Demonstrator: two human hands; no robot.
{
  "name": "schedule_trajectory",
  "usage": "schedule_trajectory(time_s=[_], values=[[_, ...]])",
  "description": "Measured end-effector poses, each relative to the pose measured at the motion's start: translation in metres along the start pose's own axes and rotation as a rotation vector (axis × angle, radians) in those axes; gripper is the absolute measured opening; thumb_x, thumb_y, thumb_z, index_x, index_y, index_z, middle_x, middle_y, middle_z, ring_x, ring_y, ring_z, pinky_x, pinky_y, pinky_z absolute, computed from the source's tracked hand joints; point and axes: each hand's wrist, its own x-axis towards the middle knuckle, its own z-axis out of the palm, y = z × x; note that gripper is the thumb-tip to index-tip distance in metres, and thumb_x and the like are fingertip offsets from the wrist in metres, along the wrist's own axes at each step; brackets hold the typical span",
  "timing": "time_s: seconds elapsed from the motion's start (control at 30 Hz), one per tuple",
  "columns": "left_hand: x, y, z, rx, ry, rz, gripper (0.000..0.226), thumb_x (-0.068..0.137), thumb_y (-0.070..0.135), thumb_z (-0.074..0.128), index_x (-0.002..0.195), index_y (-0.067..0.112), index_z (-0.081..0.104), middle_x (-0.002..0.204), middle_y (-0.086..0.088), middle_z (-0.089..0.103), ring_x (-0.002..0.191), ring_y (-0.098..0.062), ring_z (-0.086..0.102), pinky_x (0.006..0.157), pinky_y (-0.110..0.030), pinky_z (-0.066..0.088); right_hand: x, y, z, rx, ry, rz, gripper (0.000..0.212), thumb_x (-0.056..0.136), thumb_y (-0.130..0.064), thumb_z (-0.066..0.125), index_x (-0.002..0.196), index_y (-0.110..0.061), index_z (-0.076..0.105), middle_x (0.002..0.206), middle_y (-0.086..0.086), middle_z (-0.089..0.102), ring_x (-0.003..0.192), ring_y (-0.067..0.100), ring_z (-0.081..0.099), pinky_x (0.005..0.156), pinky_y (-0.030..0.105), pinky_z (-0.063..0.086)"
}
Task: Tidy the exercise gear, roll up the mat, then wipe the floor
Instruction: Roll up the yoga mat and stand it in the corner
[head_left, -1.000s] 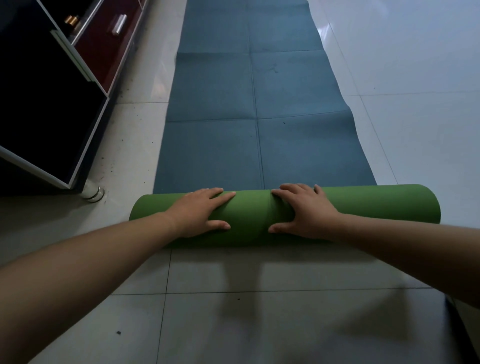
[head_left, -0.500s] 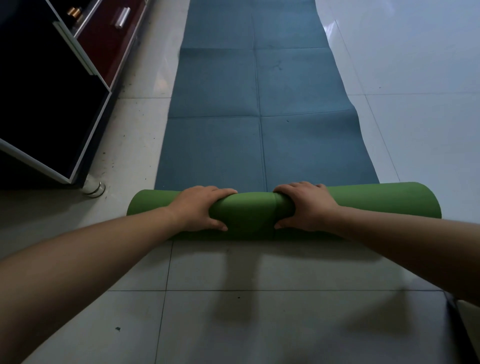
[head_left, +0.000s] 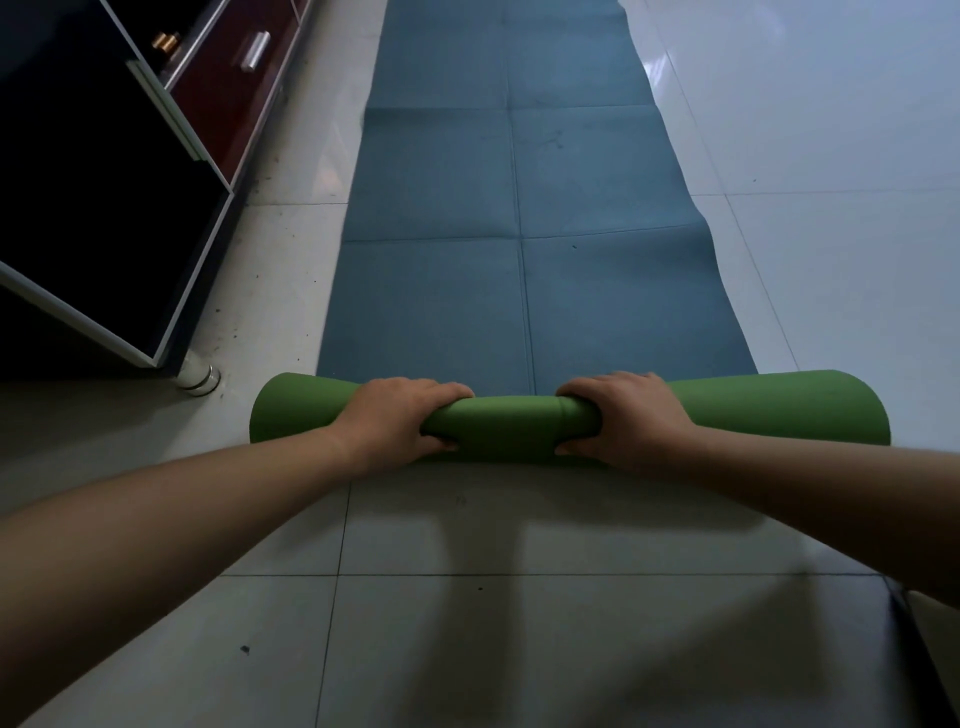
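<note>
Both hands squeeze the green roll: left hand (head_left: 397, 421), right hand (head_left: 626, 418) curl round its middle, likely tightening it. The roll (head_left: 769, 410) lies across the floor (head_left: 519, 623); unrolled blue mat (head_left: 519, 234) stretches ahead, cabinet (head_left: 104, 208) at left

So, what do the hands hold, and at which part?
Both hands grip the rolled part of the mat near its middle: left hand just left of centre, right hand just right.
</note>
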Motion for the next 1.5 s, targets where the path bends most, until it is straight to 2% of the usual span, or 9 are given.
schedule_trajectory(time_s=[0.13, 0.33, 0.53, 0.77, 0.9, 1.1, 1.2, 1.37, 1.5], values=[[-0.005, 0.006, -0.008, 0.029, 0.005, -0.014, 0.039, 0.082, 0.047, 0.061, 0.119, 0.039, 0.05, 0.108, 0.008, 0.064, 0.099, -0.019, 0.06, 0.074, -0.034, 0.048, -0.008, -0.004, -0.005, 0.005, 0.02, -0.007, 0.044, 0.071, -0.059, 0.067, 0.108, -0.036, 0.058, 0.099, -0.008, 0.067, 0.095, 0.02, 0.06, 0.066, 0.028, 0.034], [-0.02, 0.014, -0.016, 0.093, -0.018, -0.041, 0.034, 0.086, 0.045, 0.057, 0.119, 0.039, 0.052, 0.104, 0.004, 0.068, 0.095, -0.023, 0.061, 0.071, -0.032, 0.048, -0.02, -0.014, -0.012, -0.014, -0.017, -0.005, 0.036, 0.074, -0.055, 0.066, 0.105, -0.037, 0.061, 0.09, -0.004, 0.069, 0.087, 0.022, 0.062, 0.061, 0.027, 0.033], [-0.044, 0.018, -0.021, 0.076, -0.051, -0.067, 0.033, 0.085, 0.042, 0.059, 0.118, 0.04, 0.055, 0.101, 0.003, 0.069, 0.095, -0.025, 0.062, 0.071, -0.031, 0.045, -0.03, -0.028, -0.015, 0.014, -0.082, -0.031, 0.035, 0.075, -0.053, 0.066, 0.106, -0.036, 0.062, 0.091, -0.005, 0.069, 0.088, 0.021, 0.062, 0.063, 0.027, 0.039], [-0.066, 0.021, -0.017, -0.022, -0.158, -0.071, 0.036, 0.083, 0.045, 0.062, 0.118, 0.041, 0.055, 0.104, 0.007, 0.068, 0.099, -0.02, 0.061, 0.076, -0.03, 0.043, -0.038, -0.039, -0.011, 0.053, -0.187, -0.062, 0.036, 0.073, -0.052, 0.07, 0.104, -0.036, 0.061, 0.094, -0.008, 0.067, 0.092, 0.017, 0.06, 0.064, 0.025, 0.035], [-0.047, 0.013, -0.023, -0.037, -0.152, -0.081, 0.045, 0.081, 0.048, 0.064, 0.123, 0.041, 0.049, 0.111, 0.009, 0.065, 0.102, -0.017, 0.058, 0.074, -0.025, 0.038, -0.025, -0.031, -0.011, 0.069, -0.15, -0.025, 0.045, 0.071, -0.053, 0.071, 0.11, -0.036, 0.056, 0.102, -0.008, 0.065, 0.098, 0.019, 0.059, 0.067, 0.026, 0.036], [-0.022, -0.007, -0.016, -0.137, -0.269, -0.116, 0.069, 0.077, 0.048, 0.069, 0.136, 0.04, 0.033, 0.133, 0.01, 0.05, 0.117, -0.015, 0.049, 0.095, -0.034, 0.043, -0.003, -0.021, -0.003, 0.055, -0.158, -0.026, 0.065, 0.068, -0.059, 0.071, 0.123, -0.034, 0.049, 0.12, -0.007, 0.06, 0.111, 0.02, 0.054, 0.086, 0.033, 0.04], [-0.022, -0.012, -0.007, -0.084, -0.18, -0.09, 0.079, 0.078, 0.049, 0.067, 0.144, 0.035, 0.025, 0.145, 0.008, 0.039, 0.13, -0.016, 0.04, 0.106, -0.036, 0.035, 0.009, -0.013, 0.003, 0.037, -0.17, 0.004, 0.076, 0.067, -0.062, 0.069, 0.131, -0.032, 0.042, 0.128, -0.004, 0.053, 0.117, 0.02, 0.05, 0.094, 0.035, 0.037], [-0.018, -0.004, 0.009, 0.014, -0.007, 0.022, 0.063, 0.09, 0.033, 0.056, 0.145, 0.033, 0.026, 0.153, -0.001, 0.027, 0.138, -0.023, 0.028, 0.113, -0.04, 0.025, 0.023, -0.002, 0.008, 0.07, -0.144, 0.109, 0.079, 0.067, -0.064, 0.068, 0.134, -0.03, 0.041, 0.131, -0.002, 0.049, 0.119, 0.021, 0.047, 0.1, 0.038, 0.033], [-0.008, 0.014, 0.017, 0.051, -0.128, 0.009, 0.059, 0.095, 0.041, 0.044, 0.147, 0.037, 0.016, 0.158, -0.001, 0.007, 0.145, -0.025, 0.007, 0.116, -0.047, 0.015, 0.02, -0.007, 0.012, 0.081, -0.016, 0.094, 0.068, 0.074, -0.056, 0.067, 0.132, -0.029, 0.045, 0.138, -0.002, 0.043, 0.127, 0.02, 0.039, 0.105, 0.037, 0.028]])
